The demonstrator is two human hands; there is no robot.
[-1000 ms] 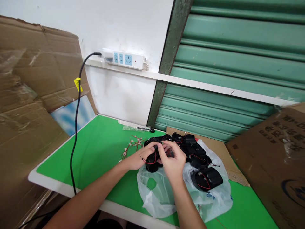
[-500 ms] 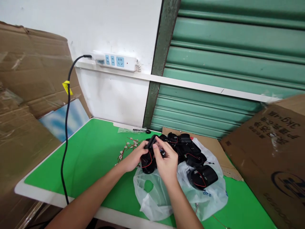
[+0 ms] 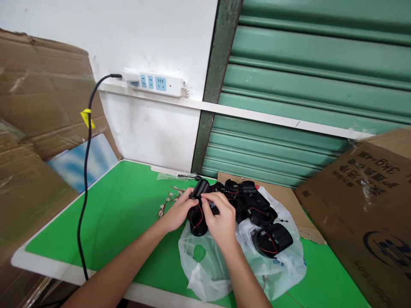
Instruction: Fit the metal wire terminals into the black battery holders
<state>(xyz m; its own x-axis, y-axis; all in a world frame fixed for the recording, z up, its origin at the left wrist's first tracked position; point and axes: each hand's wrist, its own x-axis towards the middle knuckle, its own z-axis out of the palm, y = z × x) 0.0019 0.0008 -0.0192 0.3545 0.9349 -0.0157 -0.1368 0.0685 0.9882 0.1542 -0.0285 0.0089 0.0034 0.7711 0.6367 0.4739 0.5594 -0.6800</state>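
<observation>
My left hand (image 3: 177, 212) is closed around a black plastic housing (image 3: 201, 187), with its thumb across the near side. My right hand (image 3: 221, 216) pinches at the housing's inner edge, thumb and forefinger close together; whatever is between those fingertips is too small to make out. Just below the fingers is a rounded black part (image 3: 197, 226) with a red wire; I cannot tell whether it belongs to the held housing. Right of my hands, several similar black housings (image 3: 257, 199) lie heaped, some with red wires. One more housing (image 3: 279, 239) rests on a white plastic bag (image 3: 212, 273).
Small white connector pieces on red wires (image 3: 162, 209) lie left of my hands. Behind them is a clear packet with a black tool (image 3: 189, 176). A black cable (image 3: 84, 201) hangs from a power strip (image 3: 154, 81). Cardboard boxes (image 3: 359, 205) flank the green tabletop (image 3: 105, 214).
The held housing has turned so its ribbed outer face shows more. My right fingers have drawn in from spread to a pinch at its edge. The view has shifted slightly.
</observation>
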